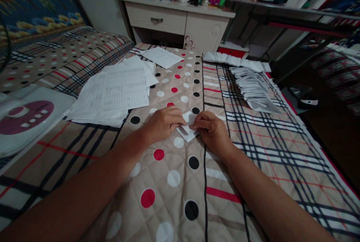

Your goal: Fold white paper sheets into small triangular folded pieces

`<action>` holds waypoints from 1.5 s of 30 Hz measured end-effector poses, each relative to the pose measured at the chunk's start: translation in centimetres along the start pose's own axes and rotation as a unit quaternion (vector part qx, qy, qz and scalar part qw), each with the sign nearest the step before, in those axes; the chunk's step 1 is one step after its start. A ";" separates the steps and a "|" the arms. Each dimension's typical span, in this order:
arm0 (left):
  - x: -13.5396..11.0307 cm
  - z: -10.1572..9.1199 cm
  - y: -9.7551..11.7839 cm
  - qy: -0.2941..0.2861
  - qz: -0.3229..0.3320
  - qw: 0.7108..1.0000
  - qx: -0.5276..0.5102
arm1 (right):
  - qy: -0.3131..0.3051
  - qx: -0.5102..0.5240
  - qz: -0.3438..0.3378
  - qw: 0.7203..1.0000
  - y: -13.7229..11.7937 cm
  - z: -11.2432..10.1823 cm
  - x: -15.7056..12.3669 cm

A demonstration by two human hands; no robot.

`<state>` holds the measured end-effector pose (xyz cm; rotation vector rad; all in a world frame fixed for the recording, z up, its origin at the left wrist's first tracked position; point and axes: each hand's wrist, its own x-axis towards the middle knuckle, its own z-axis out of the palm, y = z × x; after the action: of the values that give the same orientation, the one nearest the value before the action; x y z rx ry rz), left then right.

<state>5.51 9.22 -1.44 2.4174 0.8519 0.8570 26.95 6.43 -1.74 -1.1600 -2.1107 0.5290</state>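
A small folded white paper (188,136) lies low over the bedspread in front of me. My left hand (164,122) pinches its left side between thumb and fingers. On the opposite side, my right hand (211,129) is closed, thumb and forefinger gripping the same paper. The fingers cover parts of its edges, so its full shape is hidden. Farther off to the right lies an overlapping row of folded white papers (253,88), with another row of folded papers (233,60) behind it. Loose printed sheets (123,88) are piled to the left.
The bedspread (174,178) has dots and plaid bands. A few sheets (161,57) lie at its far side. A white plastic bag (36,118) with a purple print sits at left. Beyond the bed stand a white cabinet (160,17) and a cluttered desk (281,5).
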 end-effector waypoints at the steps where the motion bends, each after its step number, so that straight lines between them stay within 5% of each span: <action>1: 0.0 0.0 0.2 -0.006 0.013 1.000 0.001 | 0.000 -0.007 -0.013 1.000 -0.1 0.0 0.0; 7: -0.4 0.0 0.4 -0.018 0.033 0.999 -0.009 | -0.008 -0.029 -0.067 0.997 -0.2 -0.1 -0.1; 14: -0.5 0.1 0.3 0.008 0.004 0.999 -0.043 | 0.002 0.001 -0.049 0.999 -0.2 -0.3 -0.3; 29: -0.7 0.3 0.3 0.011 0.126 0.992 -0.002 | -0.028 -0.066 -0.177 0.982 -0.6 -0.4 -0.3; 37: -0.7 0.2 0.4 0.012 0.127 0.992 -0.017 | -0.025 -0.055 -0.168 0.984 -0.5 -0.4 -0.4; 45: -0.7 0.0 0.4 -0.021 0.021 0.997 -0.070 | -0.038 0.030 -0.044 0.998 -0.3 -0.6 -0.2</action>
<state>5.26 8.45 -1.54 2.3294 0.7029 0.8492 27.29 6.10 -1.27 -1.0225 -2.1848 0.5993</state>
